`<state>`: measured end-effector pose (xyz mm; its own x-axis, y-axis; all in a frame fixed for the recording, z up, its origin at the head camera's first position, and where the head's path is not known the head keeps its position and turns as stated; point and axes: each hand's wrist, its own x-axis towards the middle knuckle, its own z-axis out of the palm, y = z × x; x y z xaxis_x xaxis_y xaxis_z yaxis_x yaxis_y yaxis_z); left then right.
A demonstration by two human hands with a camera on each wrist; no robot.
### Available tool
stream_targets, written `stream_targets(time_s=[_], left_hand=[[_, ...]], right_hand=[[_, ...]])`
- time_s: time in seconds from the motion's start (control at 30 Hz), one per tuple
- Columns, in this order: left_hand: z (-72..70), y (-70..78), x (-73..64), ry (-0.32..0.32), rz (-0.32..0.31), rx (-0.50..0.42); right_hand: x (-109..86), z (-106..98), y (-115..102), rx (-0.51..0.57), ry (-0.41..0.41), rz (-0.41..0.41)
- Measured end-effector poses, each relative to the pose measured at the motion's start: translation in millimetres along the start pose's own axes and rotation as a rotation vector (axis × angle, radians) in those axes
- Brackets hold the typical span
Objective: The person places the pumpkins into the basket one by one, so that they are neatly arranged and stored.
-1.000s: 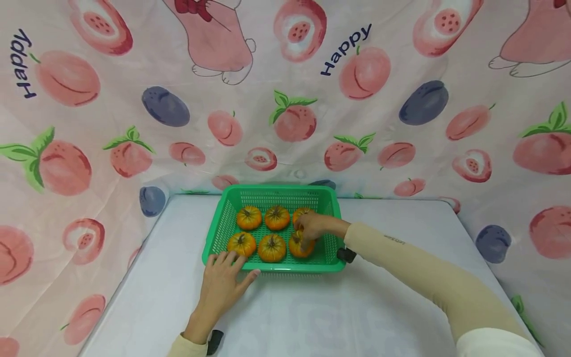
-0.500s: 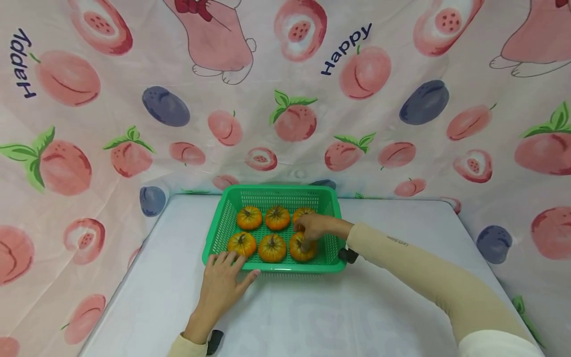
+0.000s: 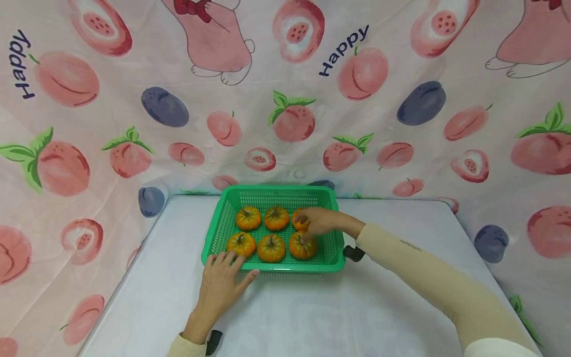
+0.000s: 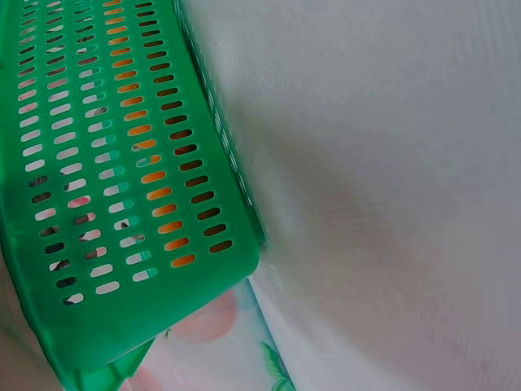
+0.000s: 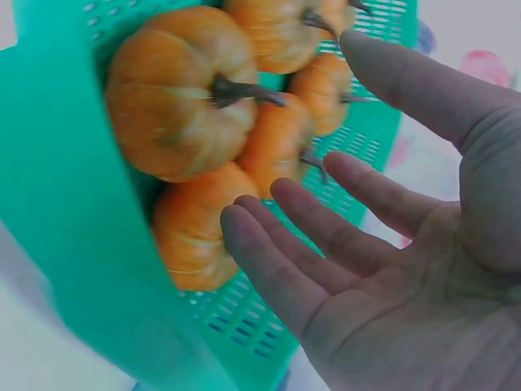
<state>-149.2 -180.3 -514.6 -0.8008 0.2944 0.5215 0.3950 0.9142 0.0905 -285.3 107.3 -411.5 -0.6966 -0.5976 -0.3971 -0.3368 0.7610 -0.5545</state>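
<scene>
Several small orange pumpkins (image 3: 271, 248) with dark stems sit in two rows inside a green plastic basket (image 3: 285, 268). My right hand (image 3: 322, 220) is over the basket's right side, its fingers spread above the back-right pumpkin (image 3: 300, 224) and the front-right pumpkin (image 3: 302, 246). In the right wrist view, that hand (image 5: 391, 236) has its palm showing, with nothing in its grasp and fingertips close to the pumpkins. My left hand (image 3: 221, 282) rests on the basket's front-left rim, fingers laid over it and thumb stretched to the side. The left wrist view shows the basket's slotted wall (image 4: 122, 163).
The basket stands on a white-covered table (image 3: 285, 317) near its back edge. Behind and along the sides hangs a fruit-printed cloth (image 3: 263, 119). A black wrist strap piece (image 3: 354, 253) shows under the right wrist.
My right hand has let go of the front-right pumpkin and moved slightly up and to the right, its fingers opening. The left hand and the basket have stayed in place.
</scene>
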Motion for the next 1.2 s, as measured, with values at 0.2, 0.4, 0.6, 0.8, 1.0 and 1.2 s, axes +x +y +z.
stream_targets(time_s=[0.2, 0.4, 0.6, 0.8, 1.0, 1.2], left_hand=[[0.7, 1.9, -0.5, -0.014, -0.006, 0.001], [1.2, 2.1, -1.8, -0.024, -0.015, -0.001], [1.2, 1.8, -2.7, -0.029, -0.027, -0.006], [-1.7, 2.7, -1.7, -0.037, -0.027, -0.016], [-3.5, 1.8, 0.8, -0.039, -0.016, -0.023], [-7.3, 2.4, 2.2, -0.083, -0.031, -0.039]], right_hand=[[-17.6, -5.9, -2.0, 0.116, 0.059, -0.054], [-37.6, -4.7, 0.6, 0.218, 0.097, -0.121], [-49.2, 3.3, 7.3, 0.237, 0.152, -0.116], [-61.0, 10.3, 11.4, 0.224, 0.232, -0.135], [-71.6, 14.9, 15.4, 0.094, 0.357, -0.144], [-80.2, 19.9, 23.3, -0.001, 0.486, -0.155]])
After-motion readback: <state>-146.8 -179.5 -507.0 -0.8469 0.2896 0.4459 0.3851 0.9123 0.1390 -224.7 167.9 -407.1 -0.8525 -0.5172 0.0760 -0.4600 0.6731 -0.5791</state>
